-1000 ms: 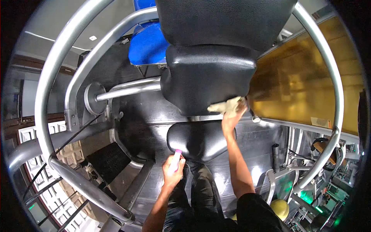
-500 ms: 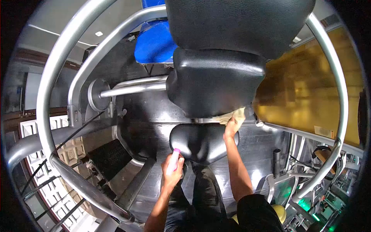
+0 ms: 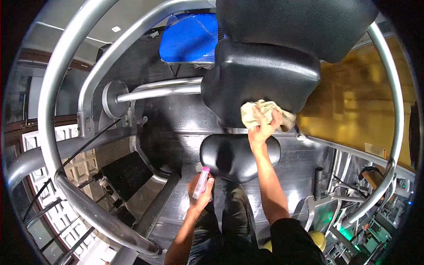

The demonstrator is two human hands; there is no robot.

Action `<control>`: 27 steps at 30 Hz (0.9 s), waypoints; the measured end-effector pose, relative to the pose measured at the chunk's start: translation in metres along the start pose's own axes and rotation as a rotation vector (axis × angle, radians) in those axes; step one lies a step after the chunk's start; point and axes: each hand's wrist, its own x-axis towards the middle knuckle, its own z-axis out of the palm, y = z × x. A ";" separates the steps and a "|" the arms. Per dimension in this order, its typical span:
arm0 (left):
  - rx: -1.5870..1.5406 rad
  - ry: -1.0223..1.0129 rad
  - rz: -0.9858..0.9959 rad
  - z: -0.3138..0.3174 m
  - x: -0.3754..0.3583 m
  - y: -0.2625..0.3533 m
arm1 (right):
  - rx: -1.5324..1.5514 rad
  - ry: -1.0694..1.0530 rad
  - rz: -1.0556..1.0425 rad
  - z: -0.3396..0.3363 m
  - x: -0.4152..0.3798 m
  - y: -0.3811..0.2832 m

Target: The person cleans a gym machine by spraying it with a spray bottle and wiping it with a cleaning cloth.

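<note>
My right hand presses a crumpled cream cloth against the lower part of a black padded back pad. Its fingers are curled over the cloth. A separate black seat pad lies just below, beneath my right wrist. In my left hand is a small clear spray bottle with a pink top, held near the left front edge of the seat pad. The fingers wrap round the bottle.
Curved silver tubes frame the left side, with another on the right. A blue chair stands behind. A yellowish reflective panel is at right. Gym machine parts fill the lower left.
My right hand and the cloth have moved from the pad's lower edge up onto its front face. The view has shifted slightly. My left hand still holds the bottle.
</note>
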 end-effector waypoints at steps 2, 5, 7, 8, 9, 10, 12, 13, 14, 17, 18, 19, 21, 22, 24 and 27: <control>-0.063 -0.016 -0.078 -0.009 0.000 0.001 | -0.035 -0.089 -0.088 0.011 -0.021 0.003; -0.111 -0.035 -0.120 -0.018 -0.005 -0.001 | -0.003 -0.225 -0.120 0.031 -0.064 0.008; -0.146 -0.040 -0.145 -0.022 -0.007 -0.004 | -0.031 -0.365 -0.106 0.035 -0.093 0.010; -0.153 -0.051 -0.141 -0.024 -0.010 -0.007 | -0.075 -0.460 -0.062 0.040 -0.109 0.014; -0.160 -0.063 -0.139 -0.026 -0.013 -0.010 | -0.054 -0.545 0.051 0.040 -0.118 0.009; -0.157 -0.062 -0.141 -0.028 -0.017 -0.013 | -0.034 -0.629 0.164 0.039 -0.126 0.005; -0.177 -0.035 -0.119 -0.029 -0.022 -0.019 | 0.017 -0.641 0.268 0.042 -0.131 -0.004; -0.137 -0.033 -0.131 -0.031 -0.024 -0.020 | 0.064 -0.650 0.371 0.044 -0.129 -0.010; -0.142 -0.033 -0.127 -0.032 -0.027 -0.022 | 0.061 -0.647 0.368 0.043 -0.126 -0.014; -0.157 -0.039 -0.180 -0.034 -0.032 -0.026 | 0.022 -0.657 -0.046 0.027 -0.080 -0.045; -0.150 -0.034 -0.165 -0.036 -0.033 -0.026 | 0.063 -0.527 -0.290 0.021 -0.053 -0.056; -0.142 -0.029 -0.151 -0.037 -0.035 -0.026 | 0.091 -0.460 -0.410 0.020 -0.036 -0.064; -0.144 -0.034 -0.154 -0.039 -0.036 -0.032 | 0.100 -0.372 -0.620 0.024 0.005 -0.082; -0.149 -0.039 -0.155 -0.040 -0.037 -0.034 | 0.081 -0.350 -0.713 0.026 0.031 -0.093; -0.122 -0.031 -0.158 -0.043 -0.036 -0.033 | 0.013 -0.465 -0.739 0.033 0.069 -0.117; -0.086 -0.016 -0.140 -0.044 -0.036 -0.035 | -0.367 -0.616 -0.907 0.061 0.071 -0.121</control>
